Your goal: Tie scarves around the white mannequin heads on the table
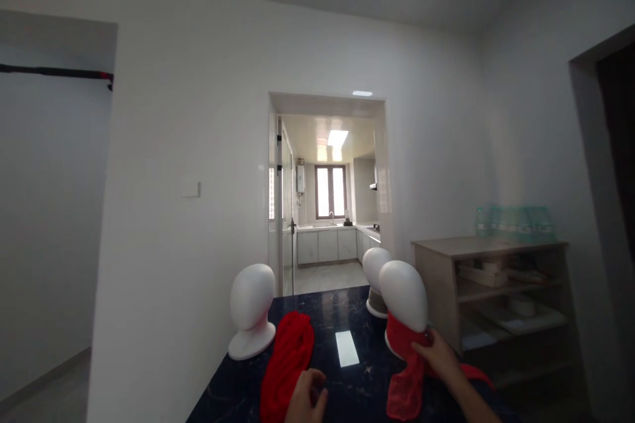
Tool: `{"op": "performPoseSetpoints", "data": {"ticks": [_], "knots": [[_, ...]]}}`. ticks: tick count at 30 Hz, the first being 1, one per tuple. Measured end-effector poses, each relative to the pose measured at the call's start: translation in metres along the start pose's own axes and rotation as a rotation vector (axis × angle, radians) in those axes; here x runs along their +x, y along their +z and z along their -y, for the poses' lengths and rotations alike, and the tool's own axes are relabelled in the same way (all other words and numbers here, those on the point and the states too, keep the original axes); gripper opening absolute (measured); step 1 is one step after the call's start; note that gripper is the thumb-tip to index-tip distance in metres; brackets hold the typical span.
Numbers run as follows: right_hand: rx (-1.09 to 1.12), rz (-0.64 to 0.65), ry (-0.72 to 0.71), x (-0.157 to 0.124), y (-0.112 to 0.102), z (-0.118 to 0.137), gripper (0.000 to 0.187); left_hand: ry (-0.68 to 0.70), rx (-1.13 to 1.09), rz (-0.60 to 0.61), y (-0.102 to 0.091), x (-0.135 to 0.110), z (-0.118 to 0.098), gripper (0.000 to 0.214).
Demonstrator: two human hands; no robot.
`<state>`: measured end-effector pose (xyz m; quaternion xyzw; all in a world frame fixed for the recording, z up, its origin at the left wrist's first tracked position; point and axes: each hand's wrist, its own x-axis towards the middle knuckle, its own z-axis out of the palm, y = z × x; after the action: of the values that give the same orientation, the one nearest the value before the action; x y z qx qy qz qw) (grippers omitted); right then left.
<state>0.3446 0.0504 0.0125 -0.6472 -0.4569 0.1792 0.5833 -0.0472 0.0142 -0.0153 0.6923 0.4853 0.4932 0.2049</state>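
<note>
My right hand [440, 355] pinches a thin red scarf [405, 391] at the neck of a white mannequin head [404, 294]. The scarf wraps round that neck; one sheer end hangs down in front and another part trails to the right behind my wrist. Low in the middle, my left hand [308, 398] is half curled with thumb and fingers apart, and nothing shows in it. Beside it lies a thick bright red knitted scarf [285, 363], folded lengthwise. A bare white mannequin head [252, 301] stands just beyond the knitted scarf, on the left.
A dark blue marbled table [330, 310] carries everything. Behind the scarfed head stands another white head [376, 268] with a grey-brown band round its neck. To the right is a wooden shelf unit [441, 248] with wrapped bottles [516, 223] on top. A doorway opens onto a kitchen.
</note>
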Motion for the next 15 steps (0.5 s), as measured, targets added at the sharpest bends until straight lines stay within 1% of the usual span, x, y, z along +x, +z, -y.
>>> {"op": "performPoseSetpoints", "data": {"ticks": [2,5,6,8,11,15], "knots": [[-0.049,0.012,0.012,-0.003,0.006,0.003,0.037,-0.004,0.024,0.048,-0.001,-0.001,0.001,0.028],[-0.115,0.034,0.011,-0.009,0.011,0.006,0.024,-0.003,0.042,0.090,-0.003,-0.002,0.003,0.023],[-0.138,0.042,0.005,-0.011,0.013,0.007,0.022,0.000,0.038,0.102,-0.003,-0.002,0.003,0.021],[-0.181,0.055,-0.011,-0.021,0.020,0.011,0.024,0.011,0.014,0.137,-0.003,-0.003,0.002,0.019],[-0.209,0.086,-0.037,-0.048,0.037,0.021,0.032,0.052,-0.042,0.186,-0.005,-0.008,-0.008,0.022],[-0.095,0.199,-0.059,-0.103,0.066,0.047,0.036,0.208,-0.111,0.245,-0.006,-0.018,-0.031,0.034]]}}
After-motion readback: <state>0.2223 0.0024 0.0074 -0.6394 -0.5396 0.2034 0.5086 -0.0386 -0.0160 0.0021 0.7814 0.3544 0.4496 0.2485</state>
